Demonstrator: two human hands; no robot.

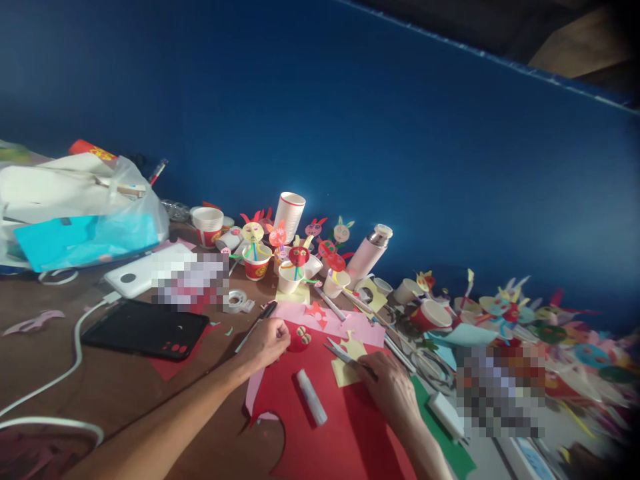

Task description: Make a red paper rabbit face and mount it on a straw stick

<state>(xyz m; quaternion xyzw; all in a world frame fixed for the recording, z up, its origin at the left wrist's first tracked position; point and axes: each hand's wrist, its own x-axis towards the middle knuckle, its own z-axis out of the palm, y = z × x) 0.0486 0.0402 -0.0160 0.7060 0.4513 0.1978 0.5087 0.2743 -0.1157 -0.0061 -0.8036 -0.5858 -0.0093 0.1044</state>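
Observation:
My right hand point(391, 377) is wrapped round the handle of a pair of scissors point(345, 352), whose blades point left over a piece of pale yellow paper point(345, 375). My left hand point(274, 339) has its fingers curled together at the left edge of a round red paper face point(299, 344) with two pale eyes. What those fingers pinch, if anything, is hidden. Below both hands lies a large red paper sheet point(340, 427) with curved cut edges. A clear glue tube point(311, 398) rests on it. Beside my left hand lies a black pen point(269, 310).
Paper cups with paper figures point(290, 275) stand along the blue wall, with a pink thermos point(369, 253) behind. To the left are a tape roll point(235, 300), a black phone case point(145, 328), a white power bank point(150, 270) and a plastic bag point(135, 200). Finished figures point(510, 313) crowd the right.

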